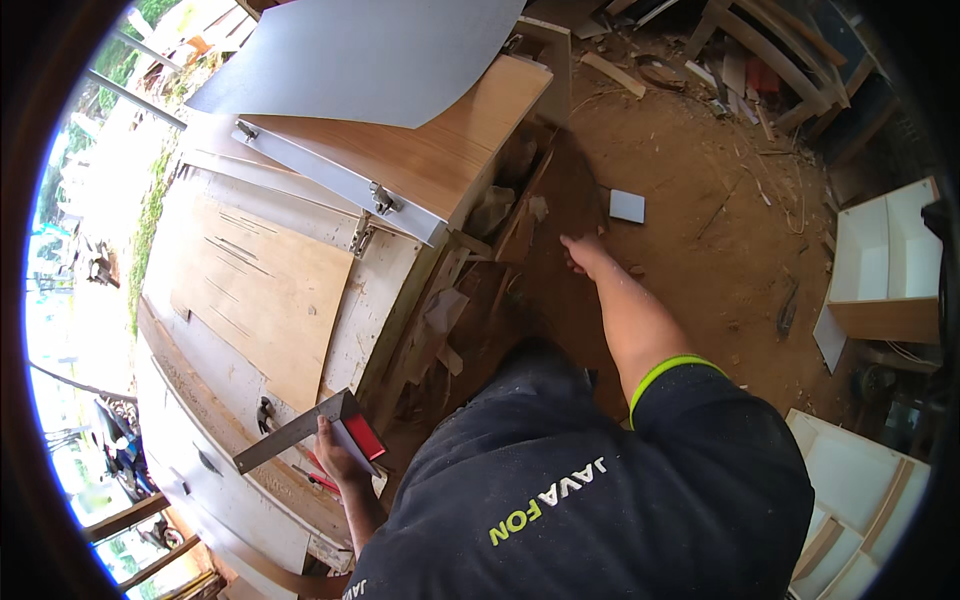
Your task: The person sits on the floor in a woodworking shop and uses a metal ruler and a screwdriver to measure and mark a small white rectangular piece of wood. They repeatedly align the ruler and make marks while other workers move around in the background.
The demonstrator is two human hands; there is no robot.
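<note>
Closest to the camera is a dark shirt (pixel 620 490) with bright green trim on its sleeve. Down at the left side, the left hand (pixel 338 460) has its grip closed around a flat metal tool (pixel 290 435), which has a long blade and a red and dark end. This tool is tilted over the near part of the worktop (pixel 385 275). Just beside the hand is something with red handles (pixel 322 483). The right hand (pixel 583 252) reaches out over the brown floor (pixel 700 290). Its fingers are bent, and I cannot tell if its grip has something small inside. Near it, but not touching, is a white square piece (pixel 627 206). Farther up the worktop are a thin wood sheet (pixel 270 300) with dark slits, a brown board (pixel 400 160) with metal hinges (pixel 383 198), and a big gray sheet (pixel 370 60) over that board.
</note>
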